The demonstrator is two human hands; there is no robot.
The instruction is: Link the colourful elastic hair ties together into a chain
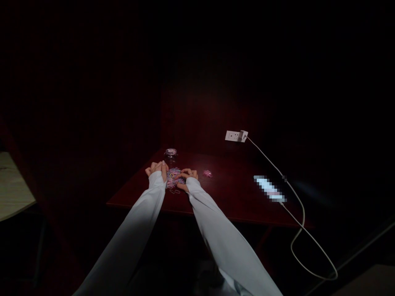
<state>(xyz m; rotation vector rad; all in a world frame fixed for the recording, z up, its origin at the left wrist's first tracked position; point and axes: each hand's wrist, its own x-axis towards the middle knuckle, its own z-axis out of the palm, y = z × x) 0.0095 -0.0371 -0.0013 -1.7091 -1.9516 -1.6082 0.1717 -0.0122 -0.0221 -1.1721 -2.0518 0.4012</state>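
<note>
A loose pile of small pink, purple and bluish loops (173,172), which look like little hair elastics, lies on the dark red table between my hands. My left hand (157,168) rests at the pile's left edge with its fingers bent and pressed together; what they hold, if anything, is hidden. Over the right side of the pile, my right hand (187,176) has thumb and forefinger apart, their tips touching the loops. Behind the pile stands a clear jar (170,153) with a pinkish top. A smaller heap of pink loops (207,174) sits to the right of my right hand.
A phone with a blurred bright screen (269,188) lies on the right of the table (228,201). Its white cable (304,213) loops past the table edge up to a charger in the wall socket (236,136). A pale tabletop (14,185) stands at far left.
</note>
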